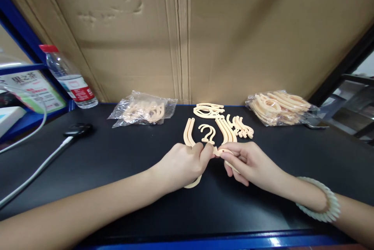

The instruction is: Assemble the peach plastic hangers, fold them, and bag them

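My left hand (187,162) is closed around a beige plastic hanger part, whose curved end (193,183) shows below the palm. My right hand (253,162) pinches a curved hanger arm (232,167) between thumb and fingers. At the fingertips the beige pieces (217,151) meet; whether they are joined I cannot tell. Just beyond the hands lie two hanger hooks (208,133). Curved hanger arms flank them, a pair on the left (189,132) and several on the right (226,130).
Behind are more looped hanger pieces (208,110) and a cluster of small parts (242,127). Clear bags of parts lie at left (143,110) and right (280,107). A bottle (76,82), a black device (78,129) and a white cable (37,172) occupy the left side. Cardboard (131,47) stands behind.
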`<state>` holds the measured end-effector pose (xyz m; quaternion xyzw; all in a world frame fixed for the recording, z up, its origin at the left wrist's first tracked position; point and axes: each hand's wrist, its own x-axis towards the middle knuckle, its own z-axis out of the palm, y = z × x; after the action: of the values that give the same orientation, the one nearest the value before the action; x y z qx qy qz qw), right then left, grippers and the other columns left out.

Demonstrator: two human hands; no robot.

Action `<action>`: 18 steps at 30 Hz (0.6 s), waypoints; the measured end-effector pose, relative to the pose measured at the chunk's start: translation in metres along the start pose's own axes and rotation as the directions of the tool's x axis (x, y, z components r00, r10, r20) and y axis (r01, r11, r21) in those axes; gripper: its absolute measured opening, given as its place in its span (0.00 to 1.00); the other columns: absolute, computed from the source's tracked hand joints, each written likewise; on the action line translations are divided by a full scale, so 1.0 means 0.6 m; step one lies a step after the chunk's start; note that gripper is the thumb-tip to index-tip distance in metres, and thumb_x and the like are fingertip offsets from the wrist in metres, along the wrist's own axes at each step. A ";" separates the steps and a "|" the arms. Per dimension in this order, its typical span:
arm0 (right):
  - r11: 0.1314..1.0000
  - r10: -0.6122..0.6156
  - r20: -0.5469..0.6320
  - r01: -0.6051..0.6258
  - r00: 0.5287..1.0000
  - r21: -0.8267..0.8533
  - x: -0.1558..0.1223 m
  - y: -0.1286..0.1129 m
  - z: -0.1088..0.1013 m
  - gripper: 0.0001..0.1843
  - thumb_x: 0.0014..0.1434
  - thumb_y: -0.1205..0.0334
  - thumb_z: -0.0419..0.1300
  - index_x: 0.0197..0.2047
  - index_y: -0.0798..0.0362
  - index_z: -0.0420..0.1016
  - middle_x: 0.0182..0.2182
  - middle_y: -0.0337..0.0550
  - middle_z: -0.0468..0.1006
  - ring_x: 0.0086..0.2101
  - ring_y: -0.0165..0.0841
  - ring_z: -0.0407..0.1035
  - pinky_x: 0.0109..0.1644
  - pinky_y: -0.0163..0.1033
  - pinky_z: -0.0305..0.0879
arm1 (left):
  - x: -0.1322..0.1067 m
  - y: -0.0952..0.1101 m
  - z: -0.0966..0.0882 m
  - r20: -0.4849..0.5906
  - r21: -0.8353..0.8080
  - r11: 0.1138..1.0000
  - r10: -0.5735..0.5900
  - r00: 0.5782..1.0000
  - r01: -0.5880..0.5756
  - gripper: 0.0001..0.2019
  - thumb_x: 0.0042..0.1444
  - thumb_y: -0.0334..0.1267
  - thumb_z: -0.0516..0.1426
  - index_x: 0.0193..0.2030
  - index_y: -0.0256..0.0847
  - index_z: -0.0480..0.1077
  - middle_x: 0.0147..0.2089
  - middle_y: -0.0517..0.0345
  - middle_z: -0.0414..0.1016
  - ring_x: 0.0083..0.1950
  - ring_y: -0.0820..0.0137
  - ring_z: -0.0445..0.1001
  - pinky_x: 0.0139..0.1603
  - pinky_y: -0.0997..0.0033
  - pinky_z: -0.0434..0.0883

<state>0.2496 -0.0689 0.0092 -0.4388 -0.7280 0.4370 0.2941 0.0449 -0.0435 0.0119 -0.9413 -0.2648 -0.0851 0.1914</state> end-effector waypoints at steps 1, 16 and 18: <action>1.000 -0.011 -0.003 0.011 1.000 -0.023 -0.001 0.002 0.000 0.18 0.67 0.50 0.49 0.30 0.53 0.65 0.20 0.35 0.70 0.12 0.21 0.59 0.17 0.29 0.53 | 0.000 0.000 0.000 0.008 -0.004 1.000 -0.006 1.000 0.006 0.11 0.64 0.28 0.45 0.46 0.34 0.67 0.29 0.53 0.73 0.22 0.67 0.72 0.17 0.75 0.65; 0.670 -0.679 -0.390 0.309 0.621 -0.675 0.030 0.031 -0.118 0.07 0.62 0.63 0.58 0.40 0.46 0.79 0.38 0.46 0.76 0.39 0.39 0.71 0.45 0.48 0.68 | 0.000 -0.006 0.002 0.118 -0.760 0.508 -0.507 0.854 0.406 0.13 0.66 0.40 0.45 0.35 0.41 0.67 0.19 0.67 0.57 0.19 0.73 0.59 0.22 0.76 0.56; 0.651 -0.680 -0.390 0.267 0.621 -0.711 0.039 0.041 -0.134 0.09 0.62 0.63 0.58 0.40 0.46 0.80 0.36 0.44 0.76 0.37 0.38 0.71 0.42 0.46 0.69 | 0.001 -0.009 0.004 0.198 -0.864 0.288 -0.560 0.805 0.413 0.13 0.65 0.45 0.47 0.33 0.42 0.66 0.19 0.68 0.58 0.19 0.74 0.59 0.20 0.77 0.57</action>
<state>0.3140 -0.0120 0.0238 -0.4039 -0.7757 -0.0849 0.4775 0.0427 -0.0380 0.0117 -0.7639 -0.4406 -0.3296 -0.3372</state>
